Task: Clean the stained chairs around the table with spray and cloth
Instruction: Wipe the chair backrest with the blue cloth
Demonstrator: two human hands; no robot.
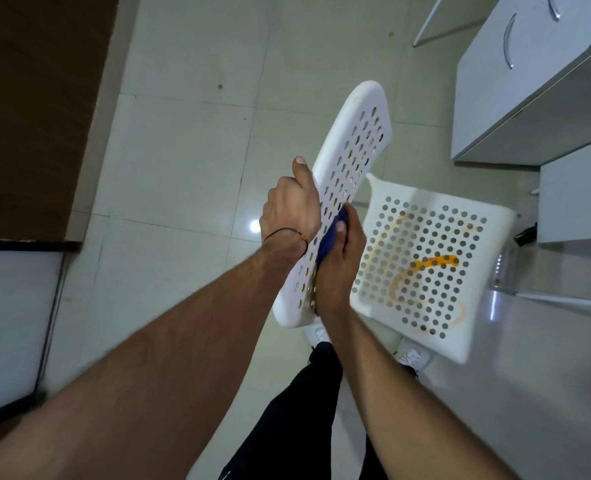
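From the head camera, looking down, the white perforated backrest of the chair is the thing to place everything by. The left hand grips the backrest's rear edge, fingers curled round it and the thumb lying up along it. The right hand is on the backrest's front face, low down, fingers closed on a blue cloth pressed flat to the plastic. The seat lies just in front of the backrest and carries orange stains in loops and one thick streak. No spray bottle is in view. A grey cabinet stands beyond the backrest, well apart from it. The tiled floor lies behind the backrest.

The step in hand looks like wiping the backrest's front. To do it well, the left hand should brace from behind, exactly opposite the cloth, so the panel does not flex away. Long strokes along the rows of holes would probably serve best, with the cloth refolded to a clean face as it picks up colour. The rims of the holes are likely to trap residue, so push the cloth into them. The seat is clearly uncleaned and comes after.
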